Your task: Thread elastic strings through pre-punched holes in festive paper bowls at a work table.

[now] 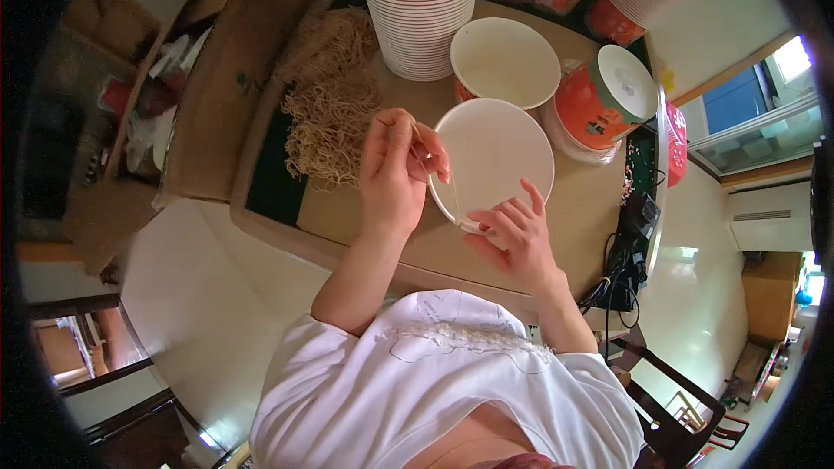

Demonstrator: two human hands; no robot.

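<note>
My left hand [393, 169] is raised at the near rim side of a white paper bucket [495, 152], its fingers closed in a pinch on a thin tan strand. The strand [454, 195] runs down from it across the left of the bucket's mouth. At the near rim, the thumb and forefinger of my right hand [519, 230] close around the strand's lower end, while the other fingers stretch out over the bucket. Left of the bucket lies a tangled heap of similar tan strands [330, 113]; whether they are twine or noodles I cannot tell.
Behind stand a tall stack of nested paper buckets [417, 22], another open bucket [506, 61] and an orange lidded bucket [599, 104]. More stacks line the table's back. Black cables with an adapter [638, 217] lie at the right edge. A cardboard box [217, 95] stands left.
</note>
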